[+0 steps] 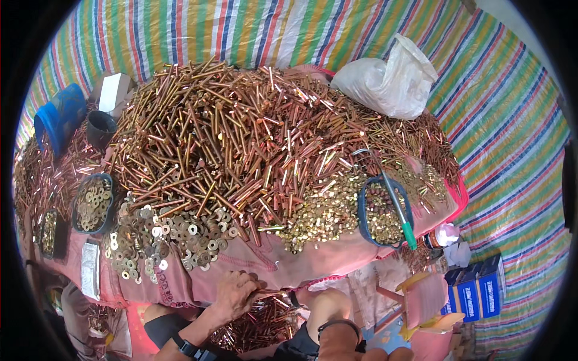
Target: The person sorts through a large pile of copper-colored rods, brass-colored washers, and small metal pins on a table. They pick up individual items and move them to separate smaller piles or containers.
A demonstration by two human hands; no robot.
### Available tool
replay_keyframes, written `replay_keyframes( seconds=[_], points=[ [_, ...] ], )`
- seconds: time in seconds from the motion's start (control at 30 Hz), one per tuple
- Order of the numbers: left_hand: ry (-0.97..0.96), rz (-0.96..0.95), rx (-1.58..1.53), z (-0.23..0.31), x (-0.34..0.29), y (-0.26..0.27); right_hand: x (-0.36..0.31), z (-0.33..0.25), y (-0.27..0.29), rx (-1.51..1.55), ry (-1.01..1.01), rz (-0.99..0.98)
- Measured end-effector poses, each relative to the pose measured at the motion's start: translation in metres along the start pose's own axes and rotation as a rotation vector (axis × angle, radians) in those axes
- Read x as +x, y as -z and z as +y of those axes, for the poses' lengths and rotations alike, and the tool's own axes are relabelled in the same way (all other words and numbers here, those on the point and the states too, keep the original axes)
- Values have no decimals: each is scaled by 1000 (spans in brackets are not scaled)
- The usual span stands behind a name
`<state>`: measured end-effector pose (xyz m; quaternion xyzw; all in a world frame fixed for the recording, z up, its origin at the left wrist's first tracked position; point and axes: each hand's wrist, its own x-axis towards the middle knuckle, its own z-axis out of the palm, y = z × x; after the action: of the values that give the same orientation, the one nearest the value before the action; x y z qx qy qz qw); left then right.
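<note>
My left hand (pixel 233 293), with a dark watch at its wrist, is closed just in front of the cloth's near edge. Its fingers curl inward; what they hold, if anything, is hidden. Beside and below them lie copper-coloured metal rods (pixel 256 325), piled between my knees. At the lower edge, next to my right knee, my right arm (pixel 339 344) wears a dark band; its fingers cannot be made out. Beyond my left hand, flat washers (pixel 180 240) spread over the pink cloth (pixel 241 262). Small brassy nuts (pixel 319 216) lie to their right, and a large heap of rods (pixel 223 132) rises behind.
Right, a blue dish (pixel 361 219) holds nuts, a silver rod with a green handle (pixel 408 231) across it. Left stand a dish of washers (pixel 77 207), a black cup (pixel 101 127) and a blue container (pixel 51 129). A white bag (pixel 385 84), small seat (pixel 424 298) and blue boxes (pixel 478 289) stand right.
</note>
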<state>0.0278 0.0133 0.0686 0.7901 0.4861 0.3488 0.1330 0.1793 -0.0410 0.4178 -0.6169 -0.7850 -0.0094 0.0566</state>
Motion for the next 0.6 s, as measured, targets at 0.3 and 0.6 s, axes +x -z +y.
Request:
replay_keyframes(
  seconds=[0.3, 0.6],
  points=[
    [-39, 15, 20, 1, -5, 3, 22, 80, -101, 1266, 607, 397],
    [-44, -91, -18, 5, -22, 12, 163, 20, -215, 953, 514, 401]
  ],
)
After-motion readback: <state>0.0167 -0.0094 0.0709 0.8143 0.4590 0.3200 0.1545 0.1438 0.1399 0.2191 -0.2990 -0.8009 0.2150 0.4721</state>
